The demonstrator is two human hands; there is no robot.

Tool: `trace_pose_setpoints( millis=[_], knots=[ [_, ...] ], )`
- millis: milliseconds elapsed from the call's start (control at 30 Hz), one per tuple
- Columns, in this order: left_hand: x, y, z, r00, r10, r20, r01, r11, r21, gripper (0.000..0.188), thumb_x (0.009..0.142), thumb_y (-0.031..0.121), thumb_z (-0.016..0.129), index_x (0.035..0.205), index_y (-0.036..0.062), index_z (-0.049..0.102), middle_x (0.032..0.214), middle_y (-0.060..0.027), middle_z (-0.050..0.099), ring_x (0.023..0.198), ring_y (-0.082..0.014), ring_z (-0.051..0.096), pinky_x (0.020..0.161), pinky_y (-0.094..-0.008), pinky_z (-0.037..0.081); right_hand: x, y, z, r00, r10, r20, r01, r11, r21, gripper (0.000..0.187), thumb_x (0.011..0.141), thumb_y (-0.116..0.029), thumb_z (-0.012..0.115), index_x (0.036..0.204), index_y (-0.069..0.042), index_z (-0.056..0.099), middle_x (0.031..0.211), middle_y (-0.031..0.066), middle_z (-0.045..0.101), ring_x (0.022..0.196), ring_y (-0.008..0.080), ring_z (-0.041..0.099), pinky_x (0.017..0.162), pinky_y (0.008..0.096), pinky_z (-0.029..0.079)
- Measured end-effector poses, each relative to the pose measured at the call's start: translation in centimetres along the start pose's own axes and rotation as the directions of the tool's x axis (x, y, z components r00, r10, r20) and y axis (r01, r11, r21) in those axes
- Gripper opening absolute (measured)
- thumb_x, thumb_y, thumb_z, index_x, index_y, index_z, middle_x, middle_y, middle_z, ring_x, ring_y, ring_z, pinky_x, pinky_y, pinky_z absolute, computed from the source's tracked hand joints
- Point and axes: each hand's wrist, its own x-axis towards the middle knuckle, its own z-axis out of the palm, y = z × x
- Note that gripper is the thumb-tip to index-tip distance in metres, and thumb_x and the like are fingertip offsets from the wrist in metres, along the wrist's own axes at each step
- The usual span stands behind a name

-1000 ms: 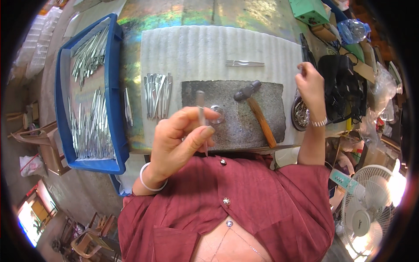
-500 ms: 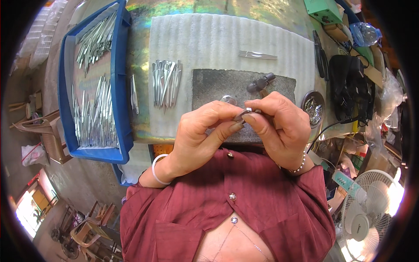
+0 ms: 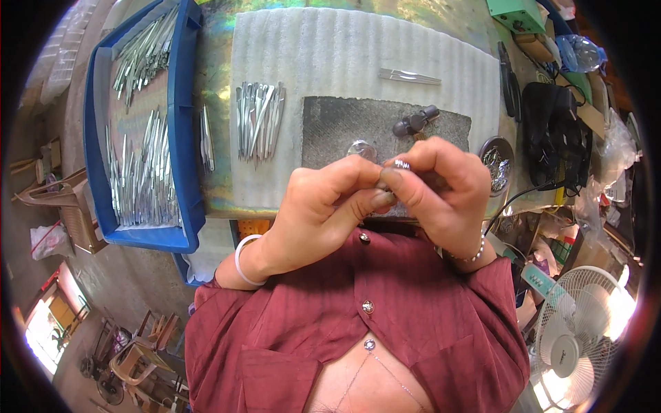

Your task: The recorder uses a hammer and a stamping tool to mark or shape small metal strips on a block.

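Note:
Above the near edge of a dark rough slab, my two hands meet fingertip to fingertip. My left hand is closed in a thumb-and-finger pinch; what it grips is hidden. Closed against it is my right hand, pinching a small shiny metal piece that shows only as a bright ridged bit. Just behind lie a hammer, its dark head on the slab, and a clear round object. Slim metal tweezers rest on the white foam sheet, and a bundle of similar pieces lies farther left.
A blue tray of many slim metal pieces stands at the left. More strips lie beside it. At right are a round dish of small metal bits, black scissors, a black adapter with cable, a bottle and a fan.
My fingertips have closed together, and the dark part that showed between them is now mostly covered. The hands are slightly farther right; the table view has shifted slightly upward.

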Motion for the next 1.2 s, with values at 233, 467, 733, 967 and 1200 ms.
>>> trace_pose_setpoints(
  millis=[233,467,733,967,1200],
  knots=[
    [1.4,1.1,-1.0,0.889,-0.402,0.219,0.454,0.836,-0.309,0.012,0.092,0.01,0.056,0.096,-0.0017,0.059,0.078,-0.0065,0.064,0.067,-0.0088,0.061,0.058,-0.0199,0.051,1.5,1.2,-0.7,0.866,0.435,0.248,-0.495,0.676,0.546,0.017,0.085,-0.015,0.064,0.075,-0.003,0.06,0.06,0.0009,0.055,0.042,0.0016,0.042,0.038,0.0163,0.03],
    [3.2,1.5,-0.9,0.826,-0.485,0.288,0.561,0.754,-0.342,0.019,0.089,0.019,0.061,0.088,0.0004,0.059,0.065,-0.002,0.06,0.05,-0.0072,0.059,0.044,-0.0177,0.047,1.7,3.5,-0.7,0.813,0.466,0.35,-0.558,0.448,0.699,0.016,0.085,-0.016,0.064,0.075,-0.006,0.058,0.058,-0.0014,0.052,0.039,0.0014,0.039,0.033,0.016,0.028],
    [3.9,1.6,-0.4,0.821,-0.477,0.315,0.561,0.775,-0.29,0.021,0.088,0.022,0.063,0.083,0.002,0.058,0.065,-0.0025,0.06,0.046,-0.0093,0.059,0.039,-0.0181,0.047,1.0,3.9,-1.0,0.83,0.465,0.308,-0.507,0.399,0.764,0.014,0.086,-0.015,0.062,0.076,-0.007,0.058,0.058,-0.003,0.052,0.038,0.0005,0.037,0.033,0.0153,0.027],
    [5.0,1.9,0.0,0.803,-0.472,0.363,0.574,0.777,-0.26,0.023,0.087,0.024,0.064,0.082,0.0021,0.058,0.065,-0.0033,0.06,0.047,-0.0101,0.06,0.039,-0.0185,0.047,0.4,4.1,-1.4,0.856,0.462,0.234,-0.442,0.417,0.794,0.014,0.087,-0.014,0.061,0.076,-0.007,0.057,0.058,-0.0038,0.051,0.039,0.0004,0.035,0.034,0.0154,0.028],
    [6.0,1.4,0.5,0.774,-0.476,0.417,0.598,0.766,-0.236,0.025,0.087,0.026,0.064,0.08,0.0024,0.058,0.064,-0.0036,0.059,0.047,-0.0101,0.06,0.039,-0.0186,0.048,0.0,4.5,-2.0,0.846,0.487,0.218,-0.43,0.381,0.819,0.014,0.087,-0.015,0.061,0.077,-0.006,0.058,0.061,-0.0023,0.051,0.041,0.0008,0.036,0.035,0.0159,0.03]
  ],
)
